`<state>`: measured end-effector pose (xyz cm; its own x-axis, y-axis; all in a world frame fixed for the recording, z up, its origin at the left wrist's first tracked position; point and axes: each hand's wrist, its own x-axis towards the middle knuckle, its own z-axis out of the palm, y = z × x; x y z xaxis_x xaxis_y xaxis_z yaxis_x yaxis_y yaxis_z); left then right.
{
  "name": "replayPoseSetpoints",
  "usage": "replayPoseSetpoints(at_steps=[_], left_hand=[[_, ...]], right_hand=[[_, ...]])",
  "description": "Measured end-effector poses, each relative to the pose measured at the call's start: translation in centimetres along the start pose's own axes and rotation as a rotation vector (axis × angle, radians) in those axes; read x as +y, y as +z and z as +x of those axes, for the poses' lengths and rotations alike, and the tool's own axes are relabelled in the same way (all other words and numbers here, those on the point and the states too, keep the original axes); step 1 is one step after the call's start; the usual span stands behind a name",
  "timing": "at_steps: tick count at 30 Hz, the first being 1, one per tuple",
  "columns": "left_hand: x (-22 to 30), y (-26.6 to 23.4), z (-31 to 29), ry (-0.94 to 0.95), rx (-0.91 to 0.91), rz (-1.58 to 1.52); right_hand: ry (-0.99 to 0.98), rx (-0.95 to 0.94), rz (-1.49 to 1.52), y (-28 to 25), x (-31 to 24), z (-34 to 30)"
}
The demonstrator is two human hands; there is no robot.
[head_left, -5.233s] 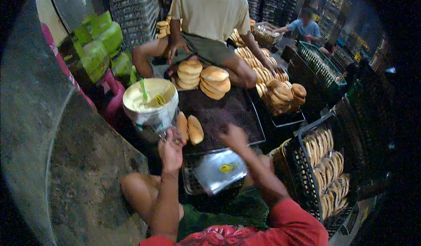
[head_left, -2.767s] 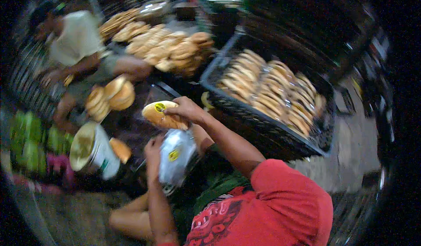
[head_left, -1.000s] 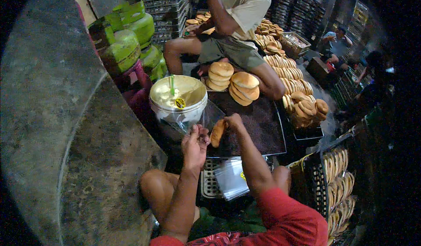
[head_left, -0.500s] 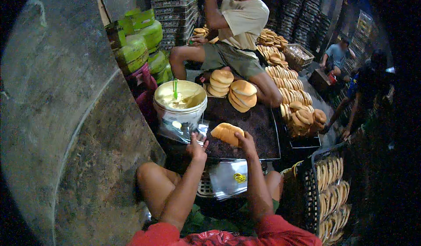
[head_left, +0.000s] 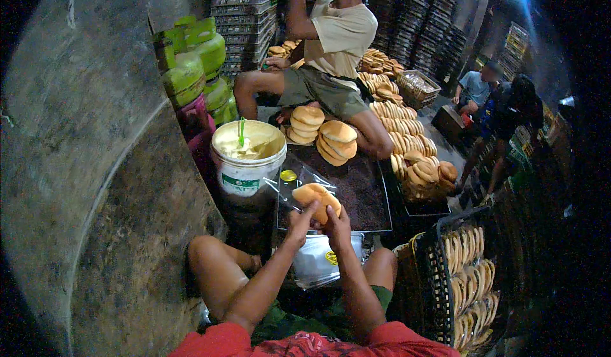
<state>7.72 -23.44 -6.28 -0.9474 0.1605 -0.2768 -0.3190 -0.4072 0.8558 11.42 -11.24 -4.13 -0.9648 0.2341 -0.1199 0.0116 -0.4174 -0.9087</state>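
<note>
A round bread bun (head_left: 318,201) is between my hands, above a tray (head_left: 386,194) spread with dark brown granules. My right hand (head_left: 337,227) grips the bun's near right edge, thumb on top. At its near left side is my left hand (head_left: 299,226), closed on a clear plastic bag (head_left: 275,198), its thumb against the bun. The bag, with a yellow mark, spreads behind the bun; how far the bun sits inside it, I cannot tell. A pile of flat clear bags (head_left: 312,261) lies below my hands. Two bun stacks, a left one (head_left: 306,116) and a right one (head_left: 337,134), stand at the tray's far end.
A white bucket (head_left: 245,172) of pale cream holds a green-handled tool. Green gas cylinders (head_left: 210,51) stand against the wall. A person (head_left: 344,32) sits opposite. Rows of buns (head_left: 401,124) extend at right, near a black crate (head_left: 445,280) of bagged buns. Other people are farther right.
My hands have come together, bringing the bun and the plastic bag to each other. The bag has moved right, away from the bucket's front. The view has shifted slightly.
</note>
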Motion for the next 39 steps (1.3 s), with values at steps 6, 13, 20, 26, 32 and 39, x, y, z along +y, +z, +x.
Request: replayPoseSetpoints(at_steps=[6,13,20,26,32,39], left_hand=[[0.3,-1.3,2.4,-0.112,0.087,-0.494],[-2.7,-1.2,3.7,-0.02,0.188,-0.606],[-2.7,-2.3,3.1,0.017,-0.023,-0.416],[-5.9,0.8,-2.7,-0.061,-0.625,0.119],[-6.8,-2.1,-4.3,0.373,-0.48,1.6],[-9.2,-3.4,-2.8,0.241,-0.411,1.626]], right_hand=[[0.131,-0.098,0.003,0.0,-0.4,-0.7],[-0.318,0.172,-0.601,2.5,2.3,0.8],[-0.318,0.364,-0.847,0.2,-1.9,3.1],[-0.029,-0.04,-0.804,-7.3,-11.9,-3.4],[-0.402,0.761,-0.852,-22.2,-26.9,-21.7],[0.041,1.817,-1.225,-42.0,-35.5,-43.2]])
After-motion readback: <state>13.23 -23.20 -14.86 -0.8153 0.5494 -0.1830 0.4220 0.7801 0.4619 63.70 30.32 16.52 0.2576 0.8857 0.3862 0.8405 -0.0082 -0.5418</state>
